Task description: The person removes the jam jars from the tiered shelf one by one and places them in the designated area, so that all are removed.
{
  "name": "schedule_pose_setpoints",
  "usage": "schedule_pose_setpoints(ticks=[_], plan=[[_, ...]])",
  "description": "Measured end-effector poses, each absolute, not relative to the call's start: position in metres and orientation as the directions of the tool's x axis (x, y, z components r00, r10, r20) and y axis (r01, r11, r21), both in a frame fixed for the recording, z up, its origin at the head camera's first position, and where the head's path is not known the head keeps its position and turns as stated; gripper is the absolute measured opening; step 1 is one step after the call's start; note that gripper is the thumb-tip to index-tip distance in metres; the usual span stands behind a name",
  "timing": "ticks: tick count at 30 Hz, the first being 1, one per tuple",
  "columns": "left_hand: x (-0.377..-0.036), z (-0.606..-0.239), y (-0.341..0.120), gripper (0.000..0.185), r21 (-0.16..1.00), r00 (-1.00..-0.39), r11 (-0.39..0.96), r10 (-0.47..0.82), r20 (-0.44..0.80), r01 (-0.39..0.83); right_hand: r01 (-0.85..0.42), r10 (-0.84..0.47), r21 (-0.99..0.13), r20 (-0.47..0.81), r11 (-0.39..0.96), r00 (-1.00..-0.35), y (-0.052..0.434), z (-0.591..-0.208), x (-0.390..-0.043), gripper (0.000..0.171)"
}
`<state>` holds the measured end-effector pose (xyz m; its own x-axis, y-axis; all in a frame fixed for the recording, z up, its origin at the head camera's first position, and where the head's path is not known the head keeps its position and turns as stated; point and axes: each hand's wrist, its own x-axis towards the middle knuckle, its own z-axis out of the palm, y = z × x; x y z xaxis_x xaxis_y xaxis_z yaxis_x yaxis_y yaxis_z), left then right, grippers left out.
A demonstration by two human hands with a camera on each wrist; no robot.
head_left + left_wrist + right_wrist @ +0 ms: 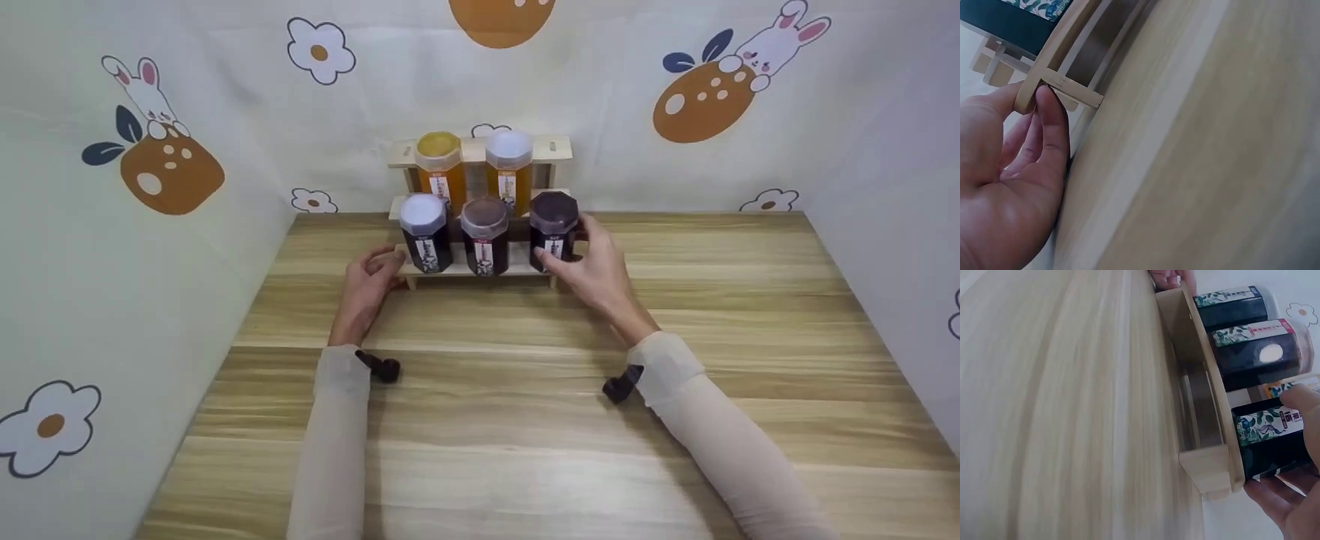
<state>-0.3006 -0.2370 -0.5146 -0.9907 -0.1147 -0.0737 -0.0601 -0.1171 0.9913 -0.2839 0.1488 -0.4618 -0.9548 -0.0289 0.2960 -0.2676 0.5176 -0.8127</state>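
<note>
A stepped wooden rack (525, 268) stands on the table against the back wall. My left hand (367, 289) pinches the left end of its lowest shelf between thumb and fingers, as the left wrist view (1022, 169) shows up close. On that shelf's right end stands a dark jar (554, 217) with a dark lid, and my right hand (600, 270) holds it with thumb in front and fingers behind. Left of it are a dark jar with a brownish lid (485, 236) and one with a white lid (425, 232). Two amber jars (440, 169) stand upright on the tier behind.
The wood-grain table (495, 405) spreads in front of the rack. Behind and on both sides hangs pale cloth (600, 97) printed with rabbits, oranges and flowers. A small black camera (386, 369) is strapped to the left wrist, another (621, 385) to the right.
</note>
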Motion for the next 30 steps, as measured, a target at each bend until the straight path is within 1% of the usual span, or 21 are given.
schedule_pose_setpoints(ticks=[5,9,15,22,26,30], plan=[[-0.295,-0.507,-0.235,0.05,0.99,-0.99,-0.116,-0.105,-0.096,-0.084,-0.241,0.009,-0.827,0.285,0.507,-0.958,0.17,-0.463,-0.284,0.077],[-0.29,-0.501,-0.233,0.05,0.992,-0.991,-0.105,-0.106,-0.084,-0.073,-0.229,0.047,-0.835,0.29,0.501,-0.956,0.19,-0.464,-0.288,0.072],[-0.291,-0.503,-0.234,0.048,0.991,-0.991,-0.117,-0.11,-0.077,-0.064,-0.216,0.064,-0.827,0.289,0.518,-0.955,0.216,-0.468,-0.296,0.068],[-0.298,-0.515,-0.239,0.051,0.993,-0.99,-0.087,-0.114,-0.088,-0.078,-0.195,0.055,-0.831,0.261,0.521,-0.964,0.228,-0.483,-0.308,0.07],[-0.298,-0.518,-0.239,0.053,0.998,-0.991,-0.031,-0.116,-0.061,-0.058,-0.157,0.05,-0.839,0.213,0.521,-0.976,0.228,-0.49,-0.311,0.075],[-0.298,-0.517,-0.238,0.054,0.999,-0.993,-0.009,-0.107,-0.044,-0.043,-0.116,0.072,-0.844,0.179,0.523,-0.981,0.226,-0.488,-0.316,0.079]])
